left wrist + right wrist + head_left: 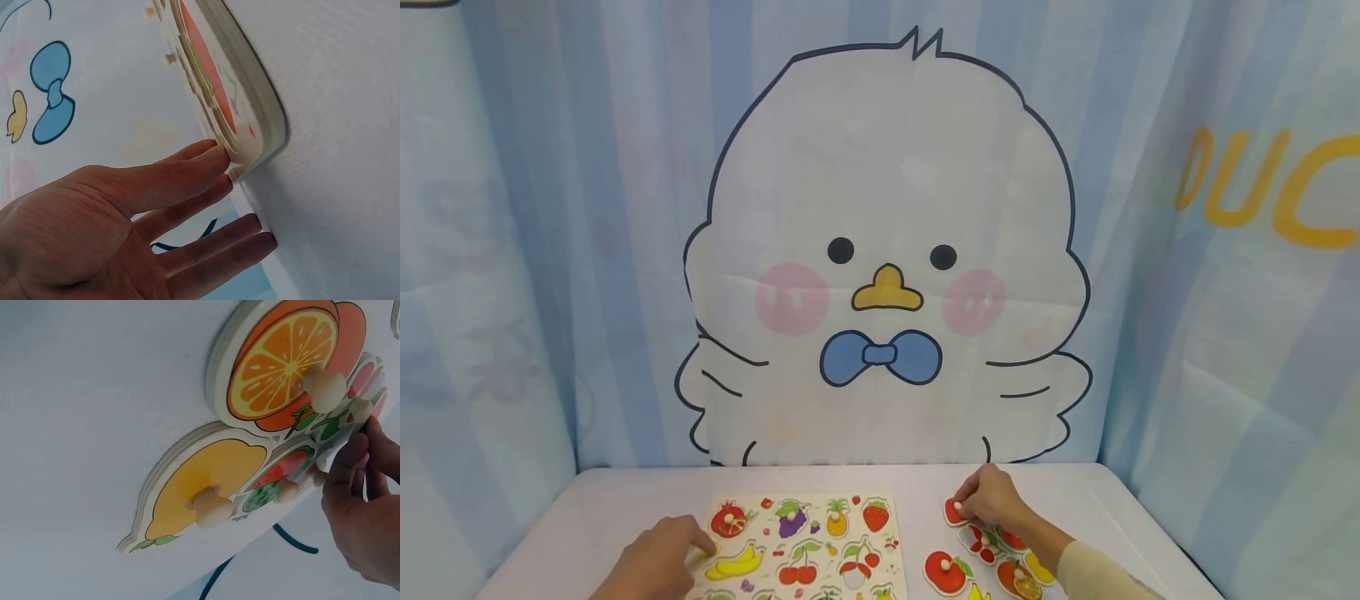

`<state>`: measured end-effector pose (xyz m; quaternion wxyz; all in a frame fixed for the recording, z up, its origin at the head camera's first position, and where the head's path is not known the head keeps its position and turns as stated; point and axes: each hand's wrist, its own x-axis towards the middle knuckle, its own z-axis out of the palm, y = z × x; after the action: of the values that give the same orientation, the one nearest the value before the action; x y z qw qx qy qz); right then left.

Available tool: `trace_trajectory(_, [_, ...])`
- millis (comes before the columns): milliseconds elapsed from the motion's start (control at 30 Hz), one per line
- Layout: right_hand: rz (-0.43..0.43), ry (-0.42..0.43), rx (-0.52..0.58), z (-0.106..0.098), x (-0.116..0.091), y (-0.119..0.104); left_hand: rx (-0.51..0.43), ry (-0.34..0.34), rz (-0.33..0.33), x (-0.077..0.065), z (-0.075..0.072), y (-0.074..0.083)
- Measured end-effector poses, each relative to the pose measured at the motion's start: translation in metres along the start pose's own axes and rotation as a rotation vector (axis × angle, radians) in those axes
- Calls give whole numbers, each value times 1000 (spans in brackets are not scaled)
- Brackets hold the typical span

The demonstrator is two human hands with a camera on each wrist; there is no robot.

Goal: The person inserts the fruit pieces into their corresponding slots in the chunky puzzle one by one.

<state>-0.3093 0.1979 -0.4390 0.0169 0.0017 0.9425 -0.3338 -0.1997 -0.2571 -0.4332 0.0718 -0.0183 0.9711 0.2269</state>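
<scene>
A wooden fruit puzzle board (817, 507) lies flat at the left of the table. My left hand (658, 554) is at its left edge. In the left wrist view, that hand's thumb (187, 178) rests at the board corner (265, 119), with the other fingers stretched out beside it. My right hand (992, 497) pinches the pale knob of a red fruit piece (951, 515) behind a group of knobbed pieces. The fingers cover part of it. Close by are a watermelon piece (281, 475), an orange piece (287, 362) and a lemon piece (209, 478).
Another red fruit piece (944, 575) and a banana piece (979, 594) lie between the board and the orange piece. Bananas (735, 565) and a pomegranate (728, 521) show on the board. A duck-print curtain (880, 167) hangs behind the white table (647, 492).
</scene>
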Motion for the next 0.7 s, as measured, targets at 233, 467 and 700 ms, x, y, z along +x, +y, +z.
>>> trace_trajectory(233, [-26, -41, 3, 3, 1, -10, -3, 8, 7, -1, 1, -1])
trace_trajectory(467, [-64, -95, 27, 8, 2, -19, -7, 13, 0, -2, 0, 0])
trace_trajectory(700, [-89, -134, 37, 14, 5, -27, -13, 6, -7, -3, 0, 1])
